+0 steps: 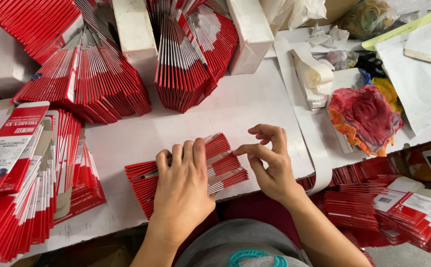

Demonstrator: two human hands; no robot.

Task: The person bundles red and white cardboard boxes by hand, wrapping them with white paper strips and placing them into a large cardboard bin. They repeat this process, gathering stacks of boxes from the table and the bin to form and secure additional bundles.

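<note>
A small fanned stack of flat red carton blanks (225, 168) lies on the white table (235, 109) near its front edge. My left hand (183, 190) presses flat on top of this stack, fingers spread forward. My right hand (270, 160) hovers at the stack's right end, with thumb and forefinger pinched at the edge of one blank; the other fingers curl up.
Large fanned piles of red cartons stand at the back left (84, 79) and back centre (191, 54), more at the left (22, 183). White boxes (250, 32), a crumpled red and yellow cloth (366, 116), paper strips (314, 74) and lower stacks at the right (388, 210) surround the work spot.
</note>
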